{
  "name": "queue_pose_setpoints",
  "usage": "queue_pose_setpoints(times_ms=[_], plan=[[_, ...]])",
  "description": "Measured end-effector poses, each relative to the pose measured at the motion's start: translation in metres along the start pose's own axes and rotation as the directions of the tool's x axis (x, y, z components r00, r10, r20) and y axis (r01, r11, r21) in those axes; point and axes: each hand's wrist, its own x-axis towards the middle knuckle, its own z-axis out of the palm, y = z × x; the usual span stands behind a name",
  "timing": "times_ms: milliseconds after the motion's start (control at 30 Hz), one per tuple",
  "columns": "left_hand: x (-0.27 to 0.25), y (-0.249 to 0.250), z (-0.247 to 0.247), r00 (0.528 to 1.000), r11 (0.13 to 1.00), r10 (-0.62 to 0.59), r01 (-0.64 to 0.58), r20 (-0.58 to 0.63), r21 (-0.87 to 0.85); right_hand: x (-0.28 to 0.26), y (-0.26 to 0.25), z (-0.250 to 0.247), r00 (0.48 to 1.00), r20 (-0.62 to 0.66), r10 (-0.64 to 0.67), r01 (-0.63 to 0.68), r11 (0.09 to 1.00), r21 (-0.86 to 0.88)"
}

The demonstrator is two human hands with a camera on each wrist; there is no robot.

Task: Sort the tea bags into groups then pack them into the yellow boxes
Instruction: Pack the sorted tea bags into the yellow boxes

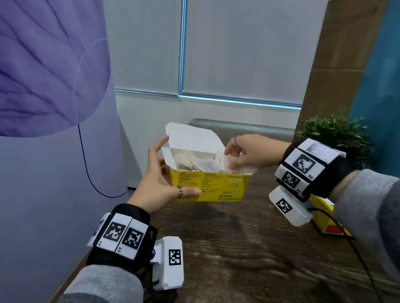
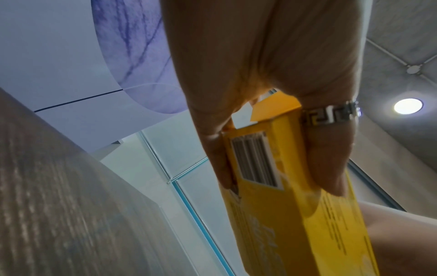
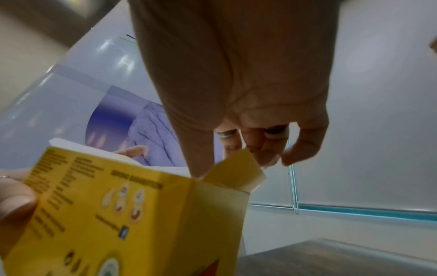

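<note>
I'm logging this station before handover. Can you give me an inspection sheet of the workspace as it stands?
Surface: dark wood-grain table.
Job's things: open yellow box held above the table, lid flap up, tea bags inside; second yellow box lying on the table.
Clutter: nothing seen.
Hands: left hand grips the open box's end; right hand reaches in among the tea bags, grasp unclear.
Cables: black cable trailing from the right wrist camera.
Surroundings: green plant, cardboard panel, window blinds.

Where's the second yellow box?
Head view, right side: the second yellow box lies on the table, mostly hidden under the right wrist, in front of the plant.
</note>
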Motion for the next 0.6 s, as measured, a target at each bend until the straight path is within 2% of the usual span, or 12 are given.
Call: queue_pose_setpoints(times_ms=[200,367,500,600], plan=[[0.000,-0.001,0.001,1.000,1.000,0.006,-0.006,0.009,-0.006,0.010,0.007,0.007,0.999,-0.040,0.037,-0.030,0.988,0.154],[0.001,0.000,0.002,1.000,1.000,0.003,-0.003,0.024,0.000,0.008,0.010,-0.002,0.998,-0.056,-0.042,0.053,0.977,0.206],[0.002,0.000,0.001,1.000,1.000,0.004,-0.005,0.021,0.011,0.005,0.015,-0.020,0.971,-0.235,-0.051,0.083,0.988,0.129],[0.002,-0.001,0.000,0.999,1.000,0.000,0.000,0.036,-0.002,0.001,0.017,-0.031,0.973,-0.218,-0.072,0.094,0.991,0.093]])
